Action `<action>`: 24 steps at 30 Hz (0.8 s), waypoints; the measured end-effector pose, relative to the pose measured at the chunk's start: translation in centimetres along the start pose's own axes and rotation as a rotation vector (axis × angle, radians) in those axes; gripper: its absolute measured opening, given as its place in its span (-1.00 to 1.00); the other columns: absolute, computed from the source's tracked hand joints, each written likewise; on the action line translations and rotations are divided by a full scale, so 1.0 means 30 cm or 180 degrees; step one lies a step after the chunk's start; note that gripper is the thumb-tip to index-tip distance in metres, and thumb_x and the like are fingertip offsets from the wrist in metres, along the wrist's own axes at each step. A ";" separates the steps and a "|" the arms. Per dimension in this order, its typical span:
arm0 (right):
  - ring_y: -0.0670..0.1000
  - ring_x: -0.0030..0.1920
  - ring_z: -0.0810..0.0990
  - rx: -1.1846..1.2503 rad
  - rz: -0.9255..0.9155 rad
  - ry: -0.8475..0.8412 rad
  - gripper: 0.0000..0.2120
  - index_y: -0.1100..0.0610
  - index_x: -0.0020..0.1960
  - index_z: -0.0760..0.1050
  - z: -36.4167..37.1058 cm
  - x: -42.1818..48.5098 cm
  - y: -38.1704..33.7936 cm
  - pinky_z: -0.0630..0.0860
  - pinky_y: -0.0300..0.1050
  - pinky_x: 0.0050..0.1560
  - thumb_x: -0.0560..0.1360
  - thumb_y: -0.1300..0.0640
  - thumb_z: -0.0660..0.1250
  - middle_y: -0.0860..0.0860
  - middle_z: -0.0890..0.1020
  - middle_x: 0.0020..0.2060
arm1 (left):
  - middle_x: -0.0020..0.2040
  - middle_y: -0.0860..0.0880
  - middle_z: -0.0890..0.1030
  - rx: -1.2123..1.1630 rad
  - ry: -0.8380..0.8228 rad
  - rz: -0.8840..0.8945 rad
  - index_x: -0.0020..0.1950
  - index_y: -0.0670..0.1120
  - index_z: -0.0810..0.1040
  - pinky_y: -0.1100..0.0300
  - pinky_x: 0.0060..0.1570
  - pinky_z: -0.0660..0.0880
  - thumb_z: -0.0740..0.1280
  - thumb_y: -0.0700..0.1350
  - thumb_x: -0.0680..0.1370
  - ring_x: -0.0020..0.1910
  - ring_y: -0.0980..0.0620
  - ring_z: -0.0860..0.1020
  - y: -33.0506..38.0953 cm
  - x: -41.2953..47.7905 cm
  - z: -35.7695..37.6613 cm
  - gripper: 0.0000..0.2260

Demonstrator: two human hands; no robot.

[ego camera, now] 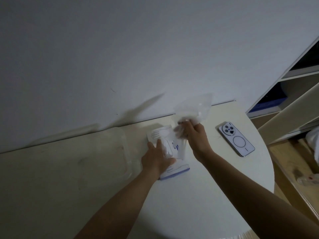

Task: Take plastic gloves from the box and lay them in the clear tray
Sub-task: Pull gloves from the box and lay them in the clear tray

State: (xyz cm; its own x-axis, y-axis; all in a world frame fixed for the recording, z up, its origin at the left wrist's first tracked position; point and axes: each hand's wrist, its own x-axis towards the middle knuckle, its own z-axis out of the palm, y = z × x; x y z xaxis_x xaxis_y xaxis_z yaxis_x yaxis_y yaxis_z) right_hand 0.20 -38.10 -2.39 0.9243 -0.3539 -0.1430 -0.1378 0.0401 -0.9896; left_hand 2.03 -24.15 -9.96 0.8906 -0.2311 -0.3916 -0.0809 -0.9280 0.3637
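A white glove box [174, 170] with a blue edge and a printed hand outline lies on the pale table [198, 195]. My left hand [158, 156] lies flat on top of the box, fingers straight, pressing it down. Just right of it, my right hand [193, 135] pinches a thin clear plastic glove [195, 107] and holds it up above the box; the glove is blurred. The clear tray [126, 157] sits on the table to the left of the box, and I cannot tell whether anything lies in it.
A phone [236, 138] lies face down on the table to the right of my right hand. The wall runs along the table's back edge. White shelves [293, 94] stand at the far right above a wooden floor.
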 end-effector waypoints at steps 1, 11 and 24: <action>0.01 -0.22 0.61 0.0021 0.0099 -0.0165 -0.79 0.25 -0.02 0.56 -0.014 0.007 -0.003 0.57 -0.17 -0.18 0.62 0.26 0.15 0.12 0.65 -0.22 | 0.30 -0.15 0.28 0.0030 0.0027 -0.0006 0.49 0.05 0.09 0.05 -0.02 0.52 0.32 0.34 0.39 0.11 -0.15 0.53 0.001 0.006 -0.003 -0.20; 0.07 -0.19 0.59 0.0124 0.0784 -0.1390 -0.73 0.27 0.17 0.49 -0.199 -0.104 0.143 0.57 -0.10 -0.17 0.48 0.27 0.28 0.16 0.62 -0.13 | 0.09 -0.12 0.57 -0.2893 0.0342 -0.0127 0.08 -0.05 0.58 0.13 -0.12 0.50 0.18 -0.09 0.61 -0.09 -0.07 0.56 -0.005 -0.073 -0.054 -0.81; 0.03 -0.29 0.53 -0.0418 0.0832 -0.2246 -0.71 0.30 -0.09 0.52 -0.072 -0.243 0.200 0.49 -0.15 -0.24 0.52 0.05 0.23 0.09 0.58 -0.31 | -0.16 -0.13 0.55 -0.4026 -0.0543 -0.1165 -0.08 -0.10 0.61 0.12 -0.14 0.49 0.41 0.02 0.51 -0.20 -0.04 0.48 -0.132 -0.322 0.009 -0.82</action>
State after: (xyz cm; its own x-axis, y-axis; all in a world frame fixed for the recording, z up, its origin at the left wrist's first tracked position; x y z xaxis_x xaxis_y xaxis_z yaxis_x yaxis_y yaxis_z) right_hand -8.12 -37.32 -7.26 0.8581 0.3345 -0.3896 -0.3838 -0.0864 -0.9194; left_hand -6.37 -18.32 -7.87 0.6973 -0.1476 -0.7015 0.7022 -0.0559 0.7098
